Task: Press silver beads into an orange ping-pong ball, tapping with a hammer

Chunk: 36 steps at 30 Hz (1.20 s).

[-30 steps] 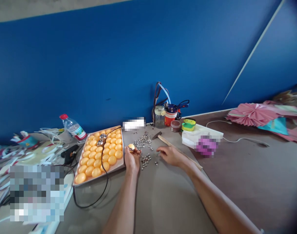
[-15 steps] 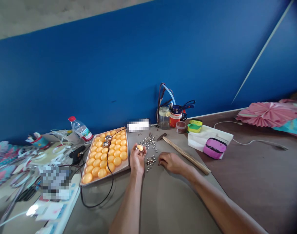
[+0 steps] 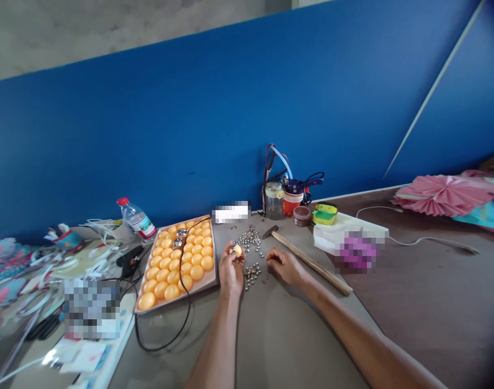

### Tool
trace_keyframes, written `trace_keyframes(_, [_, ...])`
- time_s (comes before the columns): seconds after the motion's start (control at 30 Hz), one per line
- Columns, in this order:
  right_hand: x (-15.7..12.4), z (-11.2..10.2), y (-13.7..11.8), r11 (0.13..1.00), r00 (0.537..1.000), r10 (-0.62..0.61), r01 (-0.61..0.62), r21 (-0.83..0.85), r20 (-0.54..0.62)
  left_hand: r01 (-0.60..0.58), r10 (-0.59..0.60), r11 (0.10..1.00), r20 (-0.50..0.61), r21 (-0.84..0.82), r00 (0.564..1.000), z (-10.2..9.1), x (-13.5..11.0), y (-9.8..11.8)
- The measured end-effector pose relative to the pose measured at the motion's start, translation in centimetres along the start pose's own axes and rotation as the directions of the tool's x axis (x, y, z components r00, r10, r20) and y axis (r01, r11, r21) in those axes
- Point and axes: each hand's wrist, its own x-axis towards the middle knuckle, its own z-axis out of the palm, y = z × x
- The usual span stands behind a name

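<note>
My left hand [image 3: 231,274] is closed around a small orange ball [image 3: 237,250] with shiny metal on its left side, palm turned up. Several loose silver metal beads [image 3: 249,239] are scattered just beyond it, and a second small heap of beads [image 3: 252,272] lies between my hands. My right hand [image 3: 285,266] rests low over the table beside this heap, fingers curled and pinched together. What sits between its fingertips, if anything, is too small to make out. Left of my left hand is a shallow tray [image 3: 177,302] filled with rows of orange balls.
A wooden-handled hammer [image 3: 311,260] lies right of the beads. A black cable [image 3: 185,310] crosses the tray. Behind stand a glass jar [image 3: 275,201], a red cup [image 3: 292,204] and a brown tub [image 3: 302,215]. A water bottle [image 3: 137,219] leans at the back left, near clutter.
The view has tipped slightly upward. In my left hand the orange ball has turned a little. My right hand stays curled near the beads, its fingers slightly shifted.
</note>
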Motion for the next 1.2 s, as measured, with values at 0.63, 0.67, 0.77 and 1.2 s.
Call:
trace_keyframes(0.63, [0.6, 0.3, 1.0, 0.929, 0.986, 0.163, -0.162, 0.333, 0.027, 0.268, -0.169, 0.930, 0.352, -0.253, 0.921, -0.3, -0.7, 1.4])
trace_keyframes(0.67, [0.7, 0.3, 0.9, 0.919, 0.985, 0.171, -0.165, 0.357, 0.015, 0.280, -0.176, 0.926, 0.368, -0.254, 0.913, -0.3, -0.7, 1.5])
trace_keyframes(0.77, [0.8, 0.3, 0.7, 0.895, 0.979, 0.202, -0.179, 0.408, -0.014, 0.310, -0.185, 0.915, 0.412, -0.259, 0.892, -0.3, -0.8, 1.6])
trace_keyframes(1.2, [1.8, 0.4, 0.0, 0.831, 0.966, 0.250, -0.177, 0.528, -0.070, 0.347, -0.191, 0.892, 0.455, -0.289, 0.870, 0.0, -1.1, 1.8])
